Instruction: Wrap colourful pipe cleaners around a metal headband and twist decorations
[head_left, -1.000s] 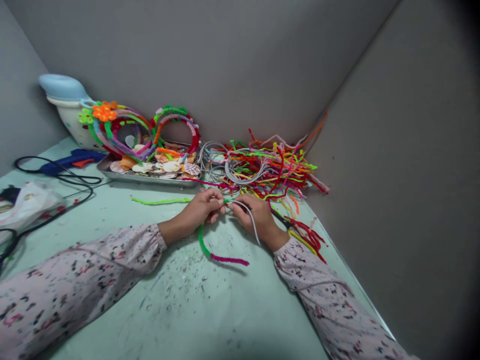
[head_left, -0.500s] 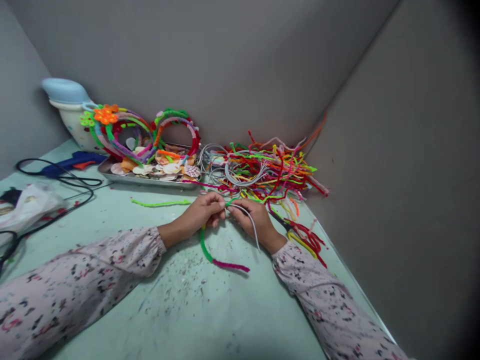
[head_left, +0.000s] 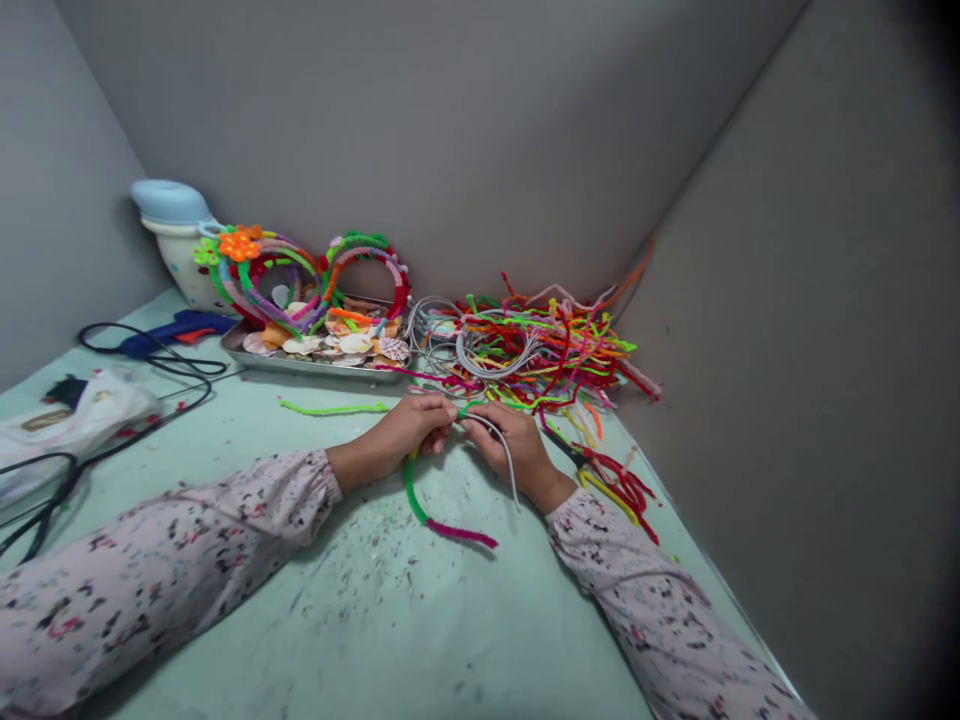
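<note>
Between my two hands is a thin headband with a bare grey end curving down past the right hand. Its other end, wrapped in green and magenta pipe cleaner, hangs below the left hand. My left hand is closed in a pinch on the wrapped part. Thumb and fingers of my right hand are pinched near the bare part, where a short green pipe cleaner shows at the fingertips. The fingers hide part of the band.
A metal tray of shells bears finished colourful headbands. Right of it lie grey bands and a pipe cleaner heap. Scissors, a lime pipe cleaner, a blue glue gun and a black cable surround my hands.
The view has shifted a little, so the background things sit lower and further right. Both hands keep their pinch on the band, with hardly any movement.
</note>
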